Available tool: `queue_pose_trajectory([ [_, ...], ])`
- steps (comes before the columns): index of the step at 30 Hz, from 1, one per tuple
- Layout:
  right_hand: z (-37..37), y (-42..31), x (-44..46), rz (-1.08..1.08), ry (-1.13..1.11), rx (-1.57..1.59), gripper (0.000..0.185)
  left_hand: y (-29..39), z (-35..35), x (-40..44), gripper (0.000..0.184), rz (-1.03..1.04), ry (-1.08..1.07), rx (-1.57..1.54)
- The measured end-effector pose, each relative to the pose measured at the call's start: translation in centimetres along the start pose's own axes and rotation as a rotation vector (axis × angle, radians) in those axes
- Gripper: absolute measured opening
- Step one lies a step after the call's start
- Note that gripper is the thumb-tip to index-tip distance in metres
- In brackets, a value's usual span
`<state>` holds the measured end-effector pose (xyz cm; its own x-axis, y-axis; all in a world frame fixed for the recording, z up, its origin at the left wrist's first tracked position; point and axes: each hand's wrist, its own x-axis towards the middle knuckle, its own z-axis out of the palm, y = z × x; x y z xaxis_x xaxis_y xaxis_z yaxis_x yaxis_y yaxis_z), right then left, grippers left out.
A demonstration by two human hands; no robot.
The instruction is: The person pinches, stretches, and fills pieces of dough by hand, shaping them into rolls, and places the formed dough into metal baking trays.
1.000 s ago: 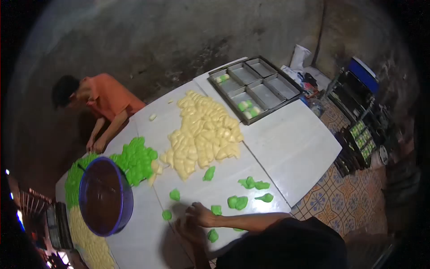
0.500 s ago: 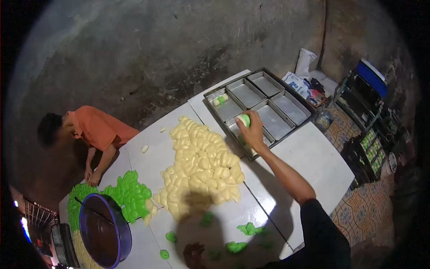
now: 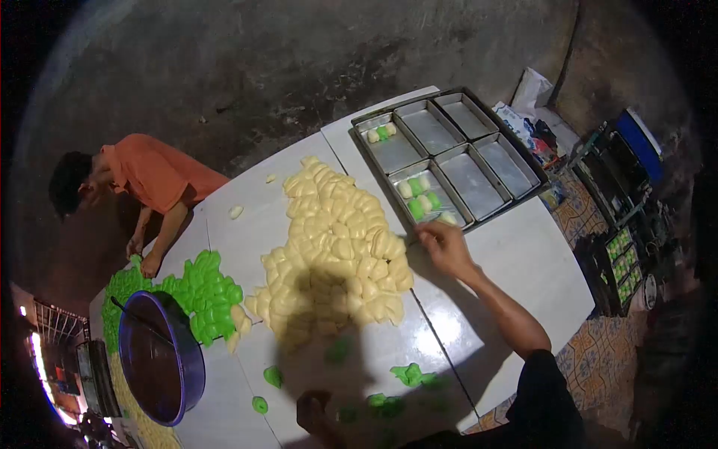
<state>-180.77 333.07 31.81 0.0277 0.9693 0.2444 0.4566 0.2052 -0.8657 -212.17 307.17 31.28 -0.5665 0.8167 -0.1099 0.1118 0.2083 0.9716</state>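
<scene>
My right hand (image 3: pixel 447 248) is over the table beside the front edge of a dark tray (image 3: pixel 479 222). Its fingers are loosely bent and I see nothing in them. Just beyond, a metal loaf pan (image 3: pixel 451 196) holds green and white dough pieces (image 3: pixel 424 203) in short rows. Another loaf pan (image 3: pixel 396 155) has one small row of white and green dough pieces (image 3: pixel 381 133) at its far end. Low in the view, my left hand (image 3: pixel 315 415) is in deep shadow above the table, near scattered green dough pieces (image 3: pixel 385 404); its fingers are hard to make out.
A large heap of cream dough pieces (image 3: pixel 336 247) covers the table's middle. Green dough (image 3: pixel 209 295) lies to the left, beside a purple basin (image 3: pixel 196 374) with a stick across it. Across the table, a person in an orange shirt (image 3: pixel 153 172) has both hands at the green dough.
My right hand has drawn back from over the loaf pan toward me, and the green and white dough it held is out of it. The view has shifted slightly.
</scene>
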Motion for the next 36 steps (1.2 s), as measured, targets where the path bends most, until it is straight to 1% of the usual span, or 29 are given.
queue_pose_trajectory([
  [1,0.9,-0.4,-1.2,-0.019,-0.094,-0.036,0.022,-1.5,-0.3,0.3,0.032,0.09,-0.047,0.142],
  [2,1.8,-1.1,-1.8,-0.042,-0.189,-0.072,0.022,-1.4,-0.7,0.3,0.031,0.131,-0.069,0.211],
  [3,2.3,-2.2,-2.1,-0.121,-0.195,-0.077,0.025,-1.4,-1.1,0.3,0.03,0.173,-0.087,0.278],
  [6,5.1,-1.7,-0.1,-0.313,-0.118,-0.33,0.025,-0.6,-2.4,0.4,0.027,0.165,-0.044,0.229],
  [7,6.1,-0.7,0.3,-0.398,-0.025,-0.39,0.026,-0.4,-2.8,0.2,0.026,0.167,-0.013,0.188],
  [8,6.8,-0.2,0.5,-0.392,-0.088,-0.456,0.025,-0.7,-2.9,-0.5,0.025,0.17,0.039,0.109],
  [10,8.3,0.8,1.3,-0.387,-0.209,-0.591,0.023,-2.0,-4.3,-0.6,0.024,0.136,0.063,0.026],
  [11,9.7,2.6,1.6,-0.232,-0.236,-0.475,0.028,-4.0,-5.7,-0.3,0.024,0.096,0.04,0.023],
  [12,9.5,0.9,1.2,-0.19,-0.206,-0.416,0.023,-6.4,-7.4,0.1,0.024,0.053,0.017,0.022],
  [14,8.9,-0.6,1.1,-0.196,-0.055,-0.33,0.02,-10.8,-10.5,0.5,0.025,-0.042,-0.028,0.019],
  [15,8.1,-0.2,1.7,-0.276,0.088,-0.222,0.017,-10.6,-10.8,0.0,0.025,-0.011,0.0,-0.03],
  [16,6.9,-1.1,2.2,-0.265,0.207,-0.143,0.016,-10.2,-11.0,-0.5,0.024,0.021,0.025,-0.077],
  [17,5.5,-2.0,2.8,-0.261,0.326,-0.061,0.014,-6.9,-10.1,-1.7,0.024,0.131,0.096,-0.165],
  [18,3.1,-5.6,2.4,-0.168,0.426,-0.015,0.014,-4.9,-9.5,-2.6,0.023,0.238,0.162,-0.253],
  [20,0.0,-10.7,1.1,-0.304,0.362,0.326,0.025,-5.8,-8.7,-2.8,0.022,0.143,0.15,-0.314],
  [21,-0.7,-15.8,-1.3,-0.335,0.276,0.387,0.024,-5.1,-8.3,-3.1,0.021,0.097,0.142,-0.344],
  [22,-0.7,-17.8,-3.6,-0.337,0.138,0.39,0.023,-4.5,-7.7,-3.3,0.021,0.103,0.037,-0.287],
  [23,-0.4,-19.1,-6.3,-0.331,-0.008,0.396,0.023,-2.4,-7.0,-3.2,0.022,0.103,-0.061,-0.225],
  [24,0.6,-20.0,-9.1,-0.322,-0.157,0.407,0.022,-0.8,-6.2,-3.4,0.03,0.033,-0.172,-0.337],
  [25,2.3,-21.0,-12.4,-0.307,-0.229,0.276,0.022,0.7,-5.7,-3.9,0.038,0.032,-0.295,-0.499],
  [26,4.2,-21.8,-15.9,-0.293,-0.302,0.15,0.023,2.4,-5.5,-4.2,0.04,0.065,-0.4,-0.537],
  [27,6.0,-22.3,-19.1,-0.275,-0.389,0.207,0.023,3.1,-5.5,-4.6,0.04,0.176,-0.409,-0.471],
  [28,7.6,-22.8,-21.9,-0.259,-0.474,0.265,0.024,4.1,-6.1,-4.8,0.036,0.237,-0.387,-0.309],
  [30,10.8,-23.2,-25.5,-0.267,-0.381,0.287,0.026,2.9,-7.0,-5.6,0.028,0.158,-0.302,-0.504],
  [31,11.8,-22.7,-26.5,-0.206,-0.434,0.257,0.024,2.0,-7.7,-6.0,0.025,0.126,-0.243,-0.51],
  [33,14.4,-22.0,-27.0,-0.173,-0.476,0.345,0.023,0.7,-9.4,-6.6,0.02,0.071,-0.136,-0.525],
  [34,15.4,-21.9,-27.3,-0.157,-0.5,0.387,0.022,0.4,-10.3,-6.7,0.02,0.073,-0.145,-0.482],
  [35,15.8,-22.4,-27.1,-0.129,-0.537,0.388,0.027,0.6,-11.2,-6.6,0.019,0.077,-0.147,-0.441],
  [36,16.7,-23.3,-27.4,-0.191,-0.57,0.482,0.028,0.6,-12.2,-6.3,0.019,0.081,-0.139,-0.404],
])
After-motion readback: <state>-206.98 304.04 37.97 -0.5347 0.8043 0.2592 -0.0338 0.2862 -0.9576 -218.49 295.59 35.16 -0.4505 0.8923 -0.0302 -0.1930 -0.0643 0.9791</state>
